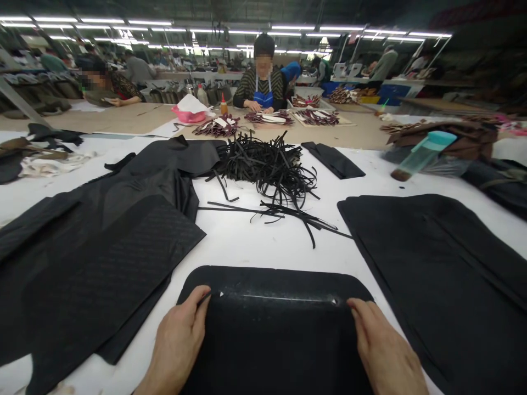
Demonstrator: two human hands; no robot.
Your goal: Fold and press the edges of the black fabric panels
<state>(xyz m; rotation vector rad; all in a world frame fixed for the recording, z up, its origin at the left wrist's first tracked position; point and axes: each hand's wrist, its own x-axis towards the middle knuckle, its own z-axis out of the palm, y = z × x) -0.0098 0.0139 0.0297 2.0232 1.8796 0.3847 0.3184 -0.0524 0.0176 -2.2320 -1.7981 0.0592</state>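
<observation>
A black panel (284, 340) with rounded upper corners lies flat in front of me. Across its upper part runs a thin pale line between two small white triangular marks. My left hand (179, 337) is over the panel's left side, thumb and finger pinched on a narrow black strip (205, 297) whose end shows by the left mark. Over the right side, my right hand (381, 343) is pinched too, close to the right mark. What its fingertips hold is too dark to make out against the panel. Whether the strip spans both hands does not show.
A heap of black strips (263, 164) lies ahead on the white table (255, 249). Black panels are stacked left (102, 263) and right (436, 269). A bottle with a turquoise lid (426, 156) stands back right. Across the table, a person (263, 82) handles maroon pieces.
</observation>
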